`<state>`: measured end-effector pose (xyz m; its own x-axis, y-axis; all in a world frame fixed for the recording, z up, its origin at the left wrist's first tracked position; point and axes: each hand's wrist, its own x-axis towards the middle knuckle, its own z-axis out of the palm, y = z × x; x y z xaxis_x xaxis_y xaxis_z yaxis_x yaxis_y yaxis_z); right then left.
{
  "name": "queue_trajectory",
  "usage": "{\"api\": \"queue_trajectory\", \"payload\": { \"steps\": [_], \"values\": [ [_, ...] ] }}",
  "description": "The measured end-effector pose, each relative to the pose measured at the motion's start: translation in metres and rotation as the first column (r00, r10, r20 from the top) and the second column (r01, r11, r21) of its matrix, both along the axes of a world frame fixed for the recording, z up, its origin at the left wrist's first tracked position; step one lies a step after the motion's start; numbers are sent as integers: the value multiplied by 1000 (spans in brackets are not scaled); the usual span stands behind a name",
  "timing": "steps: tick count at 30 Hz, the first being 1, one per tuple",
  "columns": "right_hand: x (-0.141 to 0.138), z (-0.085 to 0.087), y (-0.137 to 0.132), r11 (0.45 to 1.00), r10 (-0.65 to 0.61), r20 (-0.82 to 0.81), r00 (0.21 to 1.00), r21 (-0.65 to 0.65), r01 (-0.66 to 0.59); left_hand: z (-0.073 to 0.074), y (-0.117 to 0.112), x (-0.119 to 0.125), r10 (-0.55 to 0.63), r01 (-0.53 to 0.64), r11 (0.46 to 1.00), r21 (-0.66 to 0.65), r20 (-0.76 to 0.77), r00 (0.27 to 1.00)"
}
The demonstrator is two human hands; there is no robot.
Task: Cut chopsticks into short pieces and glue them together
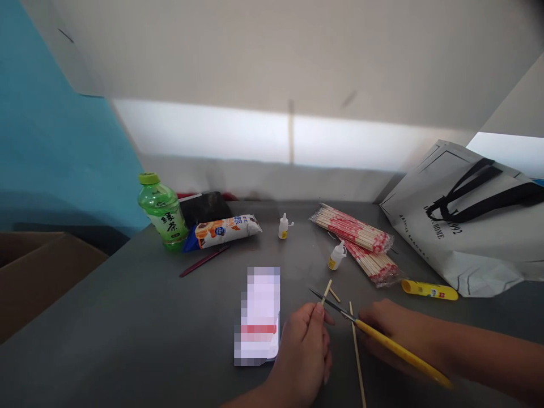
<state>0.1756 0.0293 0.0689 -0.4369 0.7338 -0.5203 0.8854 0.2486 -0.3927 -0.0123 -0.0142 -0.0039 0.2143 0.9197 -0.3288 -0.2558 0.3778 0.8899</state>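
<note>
Spreading beneath the left hand (305,343): grey tabletop (148,328) near blue wall (55,164).

The camera is on the person's head. It looks forward and down, table (148,328) near below, white wall (255,62) farther.

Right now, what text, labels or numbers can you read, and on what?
"绿茶": green bottle.
"1992": white bag.
"HOME": same bag; other lettering there is partly covered or too small.
Too small or blurred: snack packet, small white bottles, stick packs, yellow tube.
Phone screen: pixelated, unreadable.
</note>
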Motion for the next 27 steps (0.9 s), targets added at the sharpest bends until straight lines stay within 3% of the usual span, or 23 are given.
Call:
{"api": "queue_trajectory", "payload": {
  "steps": [6, 14, 21, 27],
  "values": [
    [1, 1, 2, 1000, 4, 4, 1000, 3, -5, 2, -1, 1, -10, 10, 1000, -2, -4, 1000],
    [3, 19, 3, 970, -57, -53, 997, -238, 43, 6, -2, -2, -40, 40, 999, -6, -17, 999],
    [8, 14, 7, 961, -69, -72, 995, -274, 47, 3, -1, 1, -38, 39, 999, -26, 26, 999],
    [1, 15, 7, 978, -41, -56, 998, -206, 29, 3, 1, 0, -33, 35, 999, -37, 43, 999]
  ]
}}
